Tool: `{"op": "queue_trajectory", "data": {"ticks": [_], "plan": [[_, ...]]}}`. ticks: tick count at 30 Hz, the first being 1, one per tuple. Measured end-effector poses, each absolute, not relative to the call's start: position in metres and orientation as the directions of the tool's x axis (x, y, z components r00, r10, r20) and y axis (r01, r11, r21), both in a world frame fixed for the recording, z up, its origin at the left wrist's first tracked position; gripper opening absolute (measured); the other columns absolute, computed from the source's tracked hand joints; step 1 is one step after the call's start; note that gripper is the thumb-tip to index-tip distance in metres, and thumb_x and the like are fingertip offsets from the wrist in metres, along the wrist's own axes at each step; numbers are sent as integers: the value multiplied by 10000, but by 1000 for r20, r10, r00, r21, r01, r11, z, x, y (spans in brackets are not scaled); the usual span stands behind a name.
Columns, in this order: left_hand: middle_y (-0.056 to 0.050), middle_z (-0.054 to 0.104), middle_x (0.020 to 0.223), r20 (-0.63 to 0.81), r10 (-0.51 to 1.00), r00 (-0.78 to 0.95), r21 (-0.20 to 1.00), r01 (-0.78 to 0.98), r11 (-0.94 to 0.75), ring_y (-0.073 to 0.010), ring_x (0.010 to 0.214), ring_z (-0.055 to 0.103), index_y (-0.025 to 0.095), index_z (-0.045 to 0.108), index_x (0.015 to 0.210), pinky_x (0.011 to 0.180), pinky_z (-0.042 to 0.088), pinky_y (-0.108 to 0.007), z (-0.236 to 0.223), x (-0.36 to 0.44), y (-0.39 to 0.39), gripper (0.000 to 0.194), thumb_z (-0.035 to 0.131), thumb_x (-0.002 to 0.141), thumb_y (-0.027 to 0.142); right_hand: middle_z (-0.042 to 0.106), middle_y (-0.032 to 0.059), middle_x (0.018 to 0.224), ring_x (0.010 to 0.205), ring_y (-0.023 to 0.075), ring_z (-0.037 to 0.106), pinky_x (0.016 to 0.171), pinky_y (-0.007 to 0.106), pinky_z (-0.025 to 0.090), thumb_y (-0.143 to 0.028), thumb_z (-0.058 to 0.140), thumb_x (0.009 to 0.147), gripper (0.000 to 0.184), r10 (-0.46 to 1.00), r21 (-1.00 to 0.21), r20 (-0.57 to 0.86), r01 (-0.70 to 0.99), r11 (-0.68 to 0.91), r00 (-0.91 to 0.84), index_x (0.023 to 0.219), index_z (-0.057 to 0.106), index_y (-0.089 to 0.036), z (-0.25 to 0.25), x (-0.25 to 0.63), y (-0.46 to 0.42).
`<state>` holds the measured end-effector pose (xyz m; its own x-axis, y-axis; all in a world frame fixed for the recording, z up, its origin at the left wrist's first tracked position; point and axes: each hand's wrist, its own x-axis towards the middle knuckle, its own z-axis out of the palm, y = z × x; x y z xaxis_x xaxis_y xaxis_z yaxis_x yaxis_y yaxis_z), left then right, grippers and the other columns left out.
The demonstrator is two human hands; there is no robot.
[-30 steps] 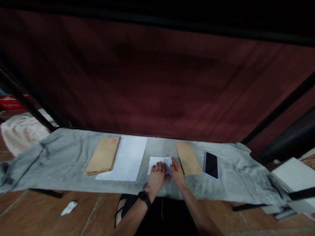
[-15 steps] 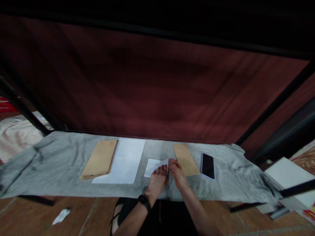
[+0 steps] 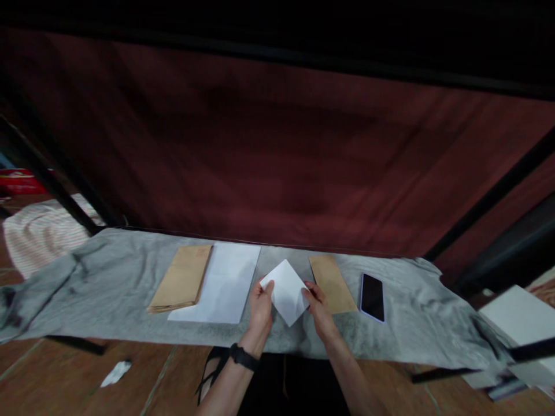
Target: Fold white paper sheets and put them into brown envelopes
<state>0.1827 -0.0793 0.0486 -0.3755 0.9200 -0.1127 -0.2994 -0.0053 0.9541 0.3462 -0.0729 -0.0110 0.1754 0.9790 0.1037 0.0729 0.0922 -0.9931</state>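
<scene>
Left-hand grip [image 3: 261, 305] clamped on the left corner of a small white paper [image 3: 287, 292], thumb across the upper face, fingers underneath. Right-hand grip [image 3: 319, 306] likewise pinched on the right side, thumb on top. Paper location: lower centre of the frame, between both hands, above the near part of the cloth-covered table [image 3: 130, 283]; contact of its lowest corner with the surface cannot be told.

Orientation: paper seen as a diamond, one corner pointing to the top of the frame, the opposite one to the bottom. Sides look close to equal; no clear long axis. The up-down diagonal leans very slightly, lower end to the right.

Materials: paper smooth, matte, crisp-edged. Table covering grey, soft, rumpled at far left and right. Left of centre, a stack of brown envelopes [image 3: 180, 277], long and flat, partly overlaps a large white sheet [image 3: 234, 283]. Right of centre, a single brown envelope [image 3: 333, 283], just beside the right hand; further right, a dark-screened phone [image 3: 372, 297] with pale lilac rim. Black wristband [image 3: 244, 358] on left wrist.

Change versus 0.5 s ago: paper then lay with edges roughly square to the frame, left hand pressed flat over it; now turned corner-up, pinched from both sides. Envelopes, sheet and phone unchanged in arrangement.
</scene>
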Motion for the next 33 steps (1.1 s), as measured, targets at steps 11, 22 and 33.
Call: {"op": "queue_trajectory", "data": {"ticks": [11,22,33], "plan": [[24,566,470,-129,967,-220,966,192,173,-133,435,520,199,618,575,491,377,-245,15,149,-94,236,563,801,243,743,84,1030,995,255,682,930,422,536,-327,535,828,286,951,-900,278,382,208,137,1006,724,-206,-5,355,-36],[4,642,583,-190,944,-269,852,432,295,-149,489,619,172,642,931,514,435,-236,-5,154,-92,170,475,932,203,471,71,1536,1425,212,412,1198,438,302,-273,373,1015,451,918,-451,275,805,386,-286,1427,538,-191,-32,320,-88],[-129,737,911,74,974,-214,353,919,175,-273,864,711,133,599,1241,788,529,-378,1,159,-105,348,373,998,236,306,92,1615,1473,255,334,1203,490,250,-358,354,1047,498,950,-236,208,930,281,-234,1519,415,-214,-47,322,-109]]}}
